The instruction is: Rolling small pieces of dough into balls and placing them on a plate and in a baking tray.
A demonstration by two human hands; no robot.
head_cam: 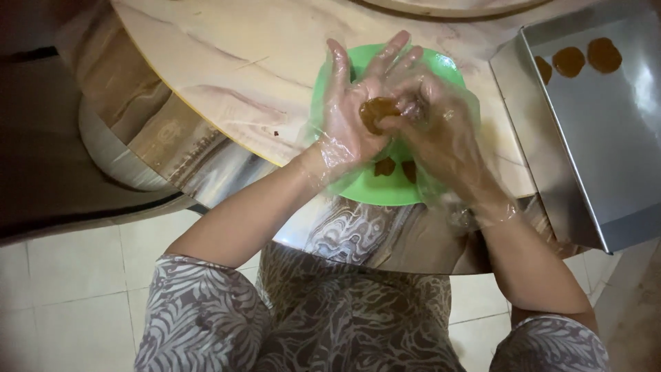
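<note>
Far left: dark floor edge, pale floor tiles (pixel 76 275) below. Round marble surface (pixel 227 76) curves in from upper left; a small dark crumb (pixel 276 133) sits near its front edge.

Left hand (pixel 351 120), in a clear plastic glove, is over the front edge of the surface. Palm up, fingers spread wide and pointing away from the person. Grip is wide; it cups rather than clamps. A brown dough lump (pixel 377 111) lies in the palm.

Green plate (pixel 375 189) sits under both hands at the front edge of the surface, mostly covered by them. Two small brown dough bits (pixel 396 167) lie on its near part, side by side, just below the hands.

Right hand (pixel 441 134), also gloved, comes in from the right and overlaps the left. Its fingertips press onto the lump from the right side. Grip is narrow, fingers curled in on the lump; cannot tell how firmly.

Right of the hands: metal tray (pixel 606 151) at the right edge of the surface, hanging partly past it. Three flat brown dough discs (pixel 585 58) lie in a row at the tray's far corner, well apart from the hands.

Bottom: the person's patterned clothing (pixel 330 317) at lap level.
</note>
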